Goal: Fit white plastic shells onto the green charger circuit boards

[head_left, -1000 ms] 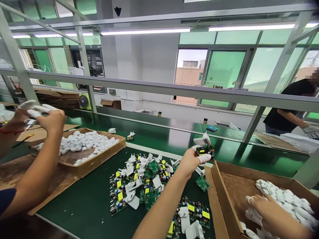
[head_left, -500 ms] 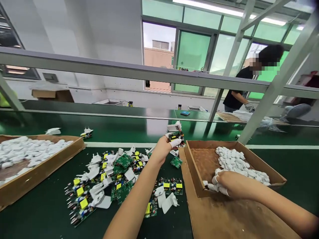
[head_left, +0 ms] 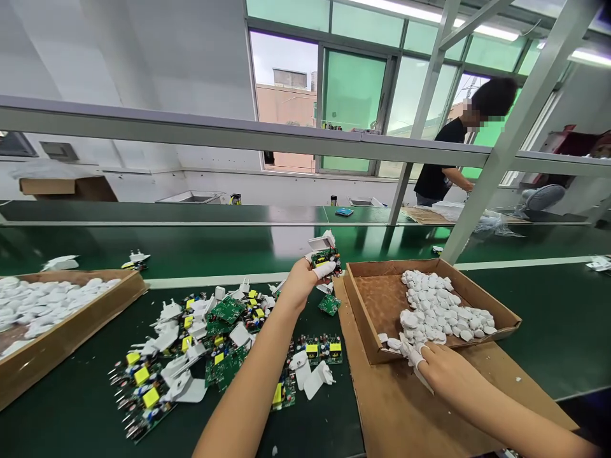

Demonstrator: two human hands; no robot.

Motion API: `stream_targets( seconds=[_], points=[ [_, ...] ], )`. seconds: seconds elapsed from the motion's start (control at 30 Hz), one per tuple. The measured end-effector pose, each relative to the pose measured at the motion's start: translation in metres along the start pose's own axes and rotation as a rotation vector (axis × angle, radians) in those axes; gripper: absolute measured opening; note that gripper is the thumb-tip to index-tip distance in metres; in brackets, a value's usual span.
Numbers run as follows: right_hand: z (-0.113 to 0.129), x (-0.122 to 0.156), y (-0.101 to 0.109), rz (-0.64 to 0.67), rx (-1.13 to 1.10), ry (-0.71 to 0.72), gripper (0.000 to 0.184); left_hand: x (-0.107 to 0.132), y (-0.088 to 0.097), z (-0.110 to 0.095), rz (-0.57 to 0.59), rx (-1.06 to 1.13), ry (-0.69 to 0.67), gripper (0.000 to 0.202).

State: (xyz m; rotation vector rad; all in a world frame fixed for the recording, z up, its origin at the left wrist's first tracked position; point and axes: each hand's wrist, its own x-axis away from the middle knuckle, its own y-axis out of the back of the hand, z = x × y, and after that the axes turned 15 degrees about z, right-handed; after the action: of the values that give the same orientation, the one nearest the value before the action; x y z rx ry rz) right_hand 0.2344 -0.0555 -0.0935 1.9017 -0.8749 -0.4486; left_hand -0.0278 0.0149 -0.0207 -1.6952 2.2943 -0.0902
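My left hand (head_left: 300, 283), with white finger covers, grips a small circuit board (head_left: 324, 257) that carries electronic parts. A white plug housing (head_left: 323, 241) sticks up from that board. My right hand (head_left: 443, 366), also with white finger covers, is at the near edge of a shallow cardboard box (head_left: 361, 318). Its fingers are drawn together; white on white hides what lies between them. Many small white plastic pieces (head_left: 432, 308) are heaped in that box. Left of my left arm lies a pile of circuit boards (head_left: 229, 310) with yellow transformers and white plug housings.
Another cardboard box (head_left: 128, 289) of white pieces stands at the far left. A cardboard sheet (head_left: 382, 407) lies under the right box. A metal frame post (head_left: 470, 219) rises behind it. Across the green bench, a person in black (head_left: 442, 168) bends over some plastic bags.
The view has turned slightly right. My right hand has drawn back from inside the box to its near edge. My left hand still holds the circuit board.
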Motion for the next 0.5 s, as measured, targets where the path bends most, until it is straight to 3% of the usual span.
stream_targets(
  seconds=[0.17,0.5],
  points=[
    [-0.014,-0.003,0.012,0.343,-0.233,-0.013,0.016,0.002,0.0,-0.002,0.01,0.002,0.008,0.049],
    [-0.051,-0.015,0.016,0.461,-1.055,0.075,0.027,0.001,0.001,0.002,0.057,0.003,0.003,0.042]
  ],
)
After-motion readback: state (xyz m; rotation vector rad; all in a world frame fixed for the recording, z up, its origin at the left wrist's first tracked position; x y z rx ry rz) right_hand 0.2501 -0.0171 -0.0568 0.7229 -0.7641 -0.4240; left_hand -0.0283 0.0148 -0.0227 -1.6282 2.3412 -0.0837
